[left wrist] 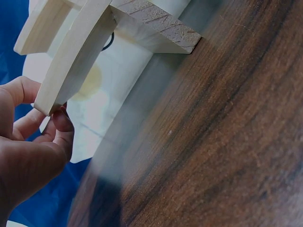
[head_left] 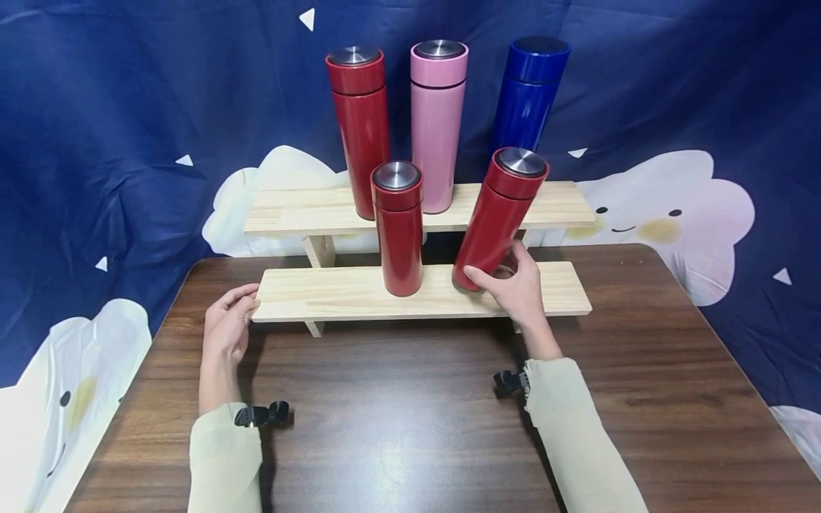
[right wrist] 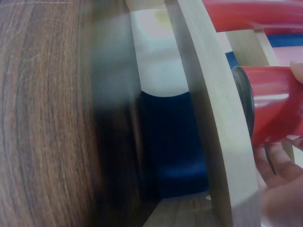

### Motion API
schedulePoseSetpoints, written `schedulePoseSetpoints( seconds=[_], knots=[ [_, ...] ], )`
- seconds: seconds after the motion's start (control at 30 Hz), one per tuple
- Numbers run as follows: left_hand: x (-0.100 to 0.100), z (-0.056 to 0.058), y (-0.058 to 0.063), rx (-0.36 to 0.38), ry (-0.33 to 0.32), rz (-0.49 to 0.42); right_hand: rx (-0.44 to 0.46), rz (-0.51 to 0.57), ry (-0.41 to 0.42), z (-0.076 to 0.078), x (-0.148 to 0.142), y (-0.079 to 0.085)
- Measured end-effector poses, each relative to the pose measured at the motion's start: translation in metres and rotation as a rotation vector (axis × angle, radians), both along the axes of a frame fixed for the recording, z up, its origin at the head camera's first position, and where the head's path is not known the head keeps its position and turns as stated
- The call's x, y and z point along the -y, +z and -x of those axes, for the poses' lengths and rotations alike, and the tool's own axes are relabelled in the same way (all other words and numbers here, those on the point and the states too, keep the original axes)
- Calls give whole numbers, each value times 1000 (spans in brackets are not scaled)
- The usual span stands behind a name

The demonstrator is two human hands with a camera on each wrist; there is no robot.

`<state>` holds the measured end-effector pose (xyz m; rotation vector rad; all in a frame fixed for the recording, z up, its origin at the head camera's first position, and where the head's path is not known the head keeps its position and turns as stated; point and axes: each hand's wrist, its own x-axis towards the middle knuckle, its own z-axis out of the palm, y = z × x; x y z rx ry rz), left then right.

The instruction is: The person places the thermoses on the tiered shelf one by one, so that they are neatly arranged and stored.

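My right hand (head_left: 521,291) grips a red thermos bottle (head_left: 495,217) low on its body, thumb on the near side. That bottle leans to the right over the lower tier of a wooden stand (head_left: 321,293); in the right wrist view its dark base (right wrist: 244,101) is close to the board, and I cannot tell whether they touch. With thumb and fingers, my left hand (head_left: 226,329) pinches the left end of the same tier, as the left wrist view shows at the board's corner (left wrist: 52,101). Another red thermos bottle (head_left: 402,242) stands upright mid-tier.
On the upper tier (head_left: 282,206) stand a tall red bottle (head_left: 364,142), a pink bottle (head_left: 437,142) and a blue bottle (head_left: 527,100), the last partly hidden by the held one. Brown tabletop (head_left: 385,413) lies in front; a blue cloud-print cloth (head_left: 128,142) hangs behind.
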<state>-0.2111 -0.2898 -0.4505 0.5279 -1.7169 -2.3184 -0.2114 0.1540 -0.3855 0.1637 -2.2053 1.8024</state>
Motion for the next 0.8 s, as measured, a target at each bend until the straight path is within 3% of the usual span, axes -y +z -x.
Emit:
schedulePoseSetpoints(
  seconds=[0.23,0.47,0.8],
  knots=[
    [0,2,-1,-4,10,6,-6,-37,20,2,5,0],
    [0,-1,0,-7,0,1,-13,-70,20,27,-2,-34],
    [1,-1,-1,-13,-3,6,20,-101,30,26,3,-31]
  ],
)
